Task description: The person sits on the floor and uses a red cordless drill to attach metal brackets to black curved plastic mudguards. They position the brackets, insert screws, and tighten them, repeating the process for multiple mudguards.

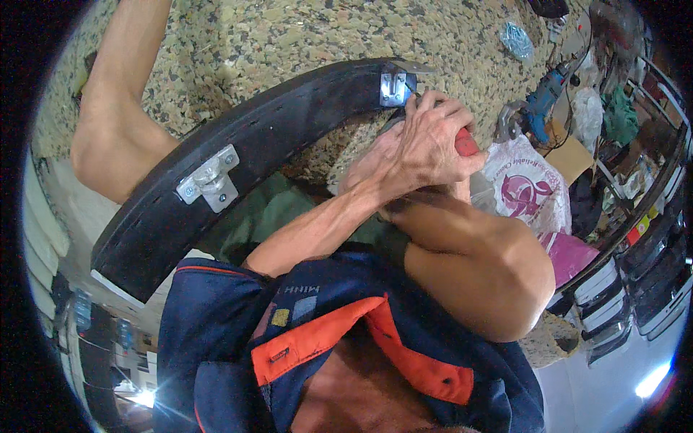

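Grip: The left hand point(426, 141) was wrapped tight around a red handle point(465, 143) of a tool. All its fingers were curled shut on it.
Other hand: The right hand point(375, 162) sat just under the left one, mostly hidden. I could not tell if it was shut or open.
Tool tip: The tip pointed up and left, at a shiny metal bracket point(393, 88). It looked to be touching it, but the fingers hid the spot.
Where the bracket was: It sat near the far end of a long black curved panel point(245, 155).
Panel: Its long way ran from the lower left up to the upper right, bending like a bow. It lay on the speckled floor point(289, 36) and across the person's lap.
Nearer hand: The left hand was closer to that bracket.
Second bracket: Another metal bracket point(209, 179) sat near the middle of the panel, well apart from both hands.
Count: One panel, two brackets, one red handle.
Nearby: A blue power tool point(541, 97) and a pink and white bag point(523, 184) lay to the right.
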